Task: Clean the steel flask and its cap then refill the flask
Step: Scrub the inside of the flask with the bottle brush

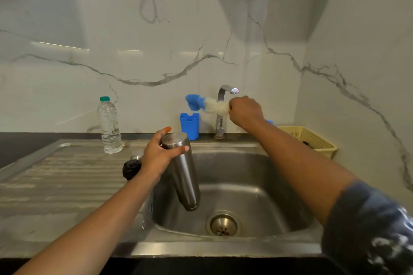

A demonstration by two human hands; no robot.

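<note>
Editor: Grip first. Who holds what?

Photographer: Left hand (pixel 159 154) wraps fingers and thumb round the upper end of the steel flask (pixel 185 176). Right hand (pixel 244 110) is fisted on the handle of a bottle brush (pixel 205 104), with its blue-and-white bristles pointing left across the tap (pixel 223 91).

Editor: Where is the flask, and why that way up?

Photographer: It hangs over the sink (pixel 279 176) basin, tilted, with its threaded mouth down, near the drain (pixel 224 224). My reading is that it is upended to empty it, and kept over the basin so drips stay in. No water shows at the tap.

Editor: And the raised brush?

Photographer: It is held up by the spout, perhaps for a rinse, perhaps ready to go in. I cannot tell which.

Editor: The count?

Photographer: Two hands, one flask, one brush, one tap. One black cap (pixel 130 168) lies on the draining board behind the left wrist, off the flask. One plastic water bottle (pixel 109 127) stands upright at the board's back edge, likely the refill. One blue holder (pixel 189 126) sits just left of the tap, and one yellow basket (pixel 312 138) is at the right.
</note>
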